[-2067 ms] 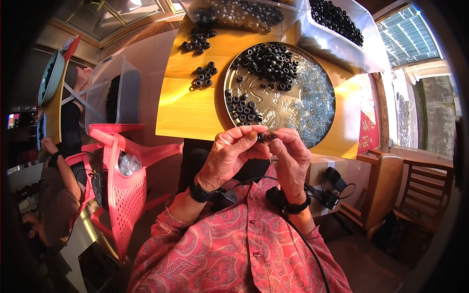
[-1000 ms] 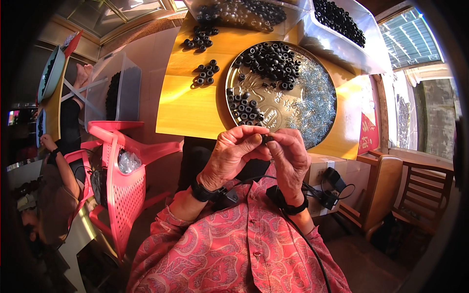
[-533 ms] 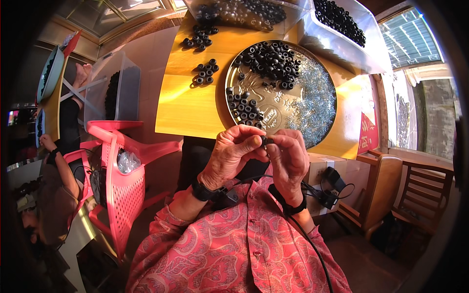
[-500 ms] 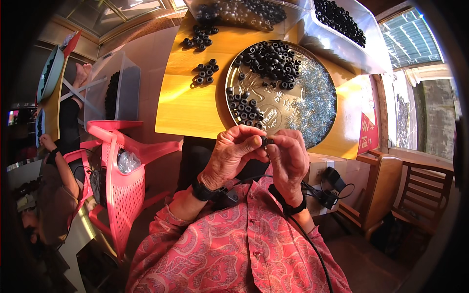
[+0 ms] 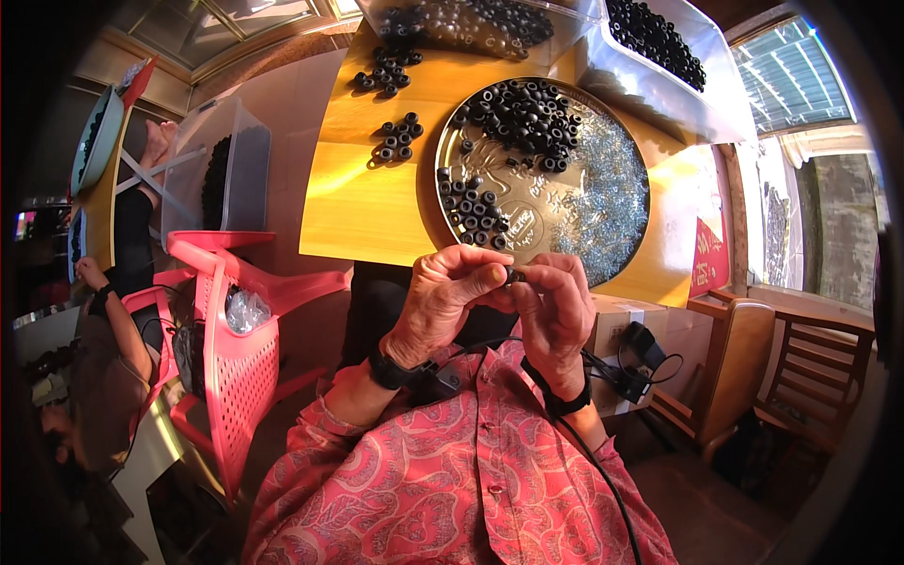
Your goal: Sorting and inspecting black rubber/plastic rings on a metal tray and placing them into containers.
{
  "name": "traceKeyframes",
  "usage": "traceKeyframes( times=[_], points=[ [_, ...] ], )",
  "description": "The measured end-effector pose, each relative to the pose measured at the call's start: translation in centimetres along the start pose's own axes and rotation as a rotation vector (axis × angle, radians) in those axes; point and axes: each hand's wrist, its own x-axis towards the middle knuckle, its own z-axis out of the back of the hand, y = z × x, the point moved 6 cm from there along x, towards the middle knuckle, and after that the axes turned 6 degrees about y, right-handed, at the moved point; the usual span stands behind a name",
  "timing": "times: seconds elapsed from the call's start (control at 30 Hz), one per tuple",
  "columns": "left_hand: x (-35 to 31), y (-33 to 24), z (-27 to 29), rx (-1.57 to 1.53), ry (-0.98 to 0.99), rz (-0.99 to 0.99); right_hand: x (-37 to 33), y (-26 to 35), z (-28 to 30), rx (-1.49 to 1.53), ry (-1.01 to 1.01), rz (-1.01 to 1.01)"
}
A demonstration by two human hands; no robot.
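Yellow table (image 5: 353,215), tray (image 5: 516,196), left hand (image 5: 436,299), right hand (image 5: 558,315), fingers (image 5: 478,279) of both pinching black piece (image 5: 513,276)

Red paisley shirt (image 5: 405,471) — black wristbands (image 5: 386,370) — black cable (image 5: 605,485).

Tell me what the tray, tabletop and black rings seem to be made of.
Tray: likely metal, shiny, since it throws back bright glints and looks embossed.
Tabletop: wood or wood-look laminate, smooth, judging by the faint grain and sheen.
Black rings: perhaps rubber or plastic, mostly dull with small highlights; the picture can't settle which.
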Motion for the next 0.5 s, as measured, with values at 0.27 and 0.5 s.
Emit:
traceKeyframes(
  times=[0.27, 0.5],
  points=[
    [-0.7, -1.2, -0.1, 0.355, -0.081, 0.026, 0.4, 0.6, -0.2, -0.132, 0.13, 0.129],
    [-1.1, -2.4, -1.6, 0.606, -0.061, 0.034, 0.3, 1.4, -0.5, -0.155, 0.244, 0.127]
  ],
)
